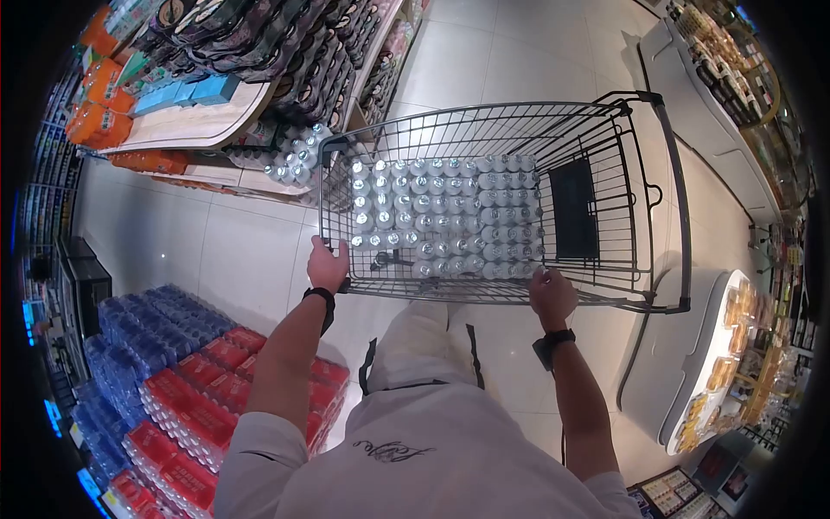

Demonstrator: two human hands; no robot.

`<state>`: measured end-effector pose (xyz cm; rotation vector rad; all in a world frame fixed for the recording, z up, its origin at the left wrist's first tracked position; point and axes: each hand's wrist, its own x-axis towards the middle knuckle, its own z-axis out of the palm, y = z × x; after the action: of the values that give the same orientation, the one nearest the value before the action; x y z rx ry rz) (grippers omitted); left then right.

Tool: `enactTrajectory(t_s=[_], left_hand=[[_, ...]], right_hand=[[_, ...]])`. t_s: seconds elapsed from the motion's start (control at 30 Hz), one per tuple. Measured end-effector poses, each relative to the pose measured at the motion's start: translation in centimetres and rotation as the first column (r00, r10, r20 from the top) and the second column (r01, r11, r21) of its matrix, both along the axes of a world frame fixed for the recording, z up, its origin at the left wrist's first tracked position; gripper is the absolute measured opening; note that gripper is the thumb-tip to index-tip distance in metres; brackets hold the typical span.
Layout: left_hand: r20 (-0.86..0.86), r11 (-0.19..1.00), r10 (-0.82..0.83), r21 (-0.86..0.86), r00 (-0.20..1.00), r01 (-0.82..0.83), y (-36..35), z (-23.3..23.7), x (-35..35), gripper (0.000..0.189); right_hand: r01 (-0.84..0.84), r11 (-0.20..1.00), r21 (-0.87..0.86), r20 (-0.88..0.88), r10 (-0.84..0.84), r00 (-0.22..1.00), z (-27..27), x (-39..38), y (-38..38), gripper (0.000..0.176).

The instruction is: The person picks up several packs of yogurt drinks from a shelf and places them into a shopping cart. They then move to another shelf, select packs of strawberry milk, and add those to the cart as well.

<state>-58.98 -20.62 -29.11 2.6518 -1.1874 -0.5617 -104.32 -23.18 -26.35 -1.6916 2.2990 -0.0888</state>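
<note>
A wire shopping cart [484, 113] stands crosswise in front of me, its handle [674, 186] to the right. Packs of small white bottles with silvery caps [447, 201] lie in rows on its floor. My left hand [327, 266] is closed around the near corner of the cart's left end. Over the near side rim, my right hand [552, 298] has its fingers drawn together at the right corner of the bottle packs; what they pinch is too small to make out. Dark bands circle both wrists.
Blue [156, 324] and red drink packs [194, 402] are stacked on the floor at lower left. A wooden shelf [194, 130] with bottles and orange packs stands beyond the cart's left end. White display counters [670, 363] line the right. Pale tiles [458, 52] continue beyond the cart.
</note>
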Motion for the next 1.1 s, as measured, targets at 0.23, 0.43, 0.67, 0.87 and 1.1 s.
enactTrajectory(t_s=[0.23,0.43,0.67,0.87,1.1], left_hand=[[0.036,0.998,0.050,-0.024,0.998,-0.049,-6.3,-1.3,-3.3,0.041],[0.023,0.995,0.080,0.051,0.997,-0.081,-12.0,-2.7,-5.2,0.038],[0.019,0.996,0.056,0.062,0.998,-0.057,-18.7,-4.2,-6.8,0.040],[0.067,0.997,0.028,0.068,0.997,-0.033,-24.3,-6.6,-7.3,0.038],[0.011,0.979,0.117,0.166,0.993,-0.117,-31.1,-6.5,-9.4,0.045]], right_hand=[[-0.013,0.998,0.058,-0.004,0.013,1.000,-2.3,-3.2,-7.5,0.031],[-0.009,0.991,0.136,-0.009,0.010,1.000,-5.0,-4.8,-13.2,0.028],[-0.048,0.993,0.107,-0.027,0.052,0.998,-7.0,-6.7,-20.1,0.026],[-0.046,0.988,0.146,-0.020,0.049,0.999,-7.7,-7.6,-26.4,0.028],[-0.137,0.938,0.318,-0.021,0.151,0.988,-8.1,-8.3,-34.4,0.048]])
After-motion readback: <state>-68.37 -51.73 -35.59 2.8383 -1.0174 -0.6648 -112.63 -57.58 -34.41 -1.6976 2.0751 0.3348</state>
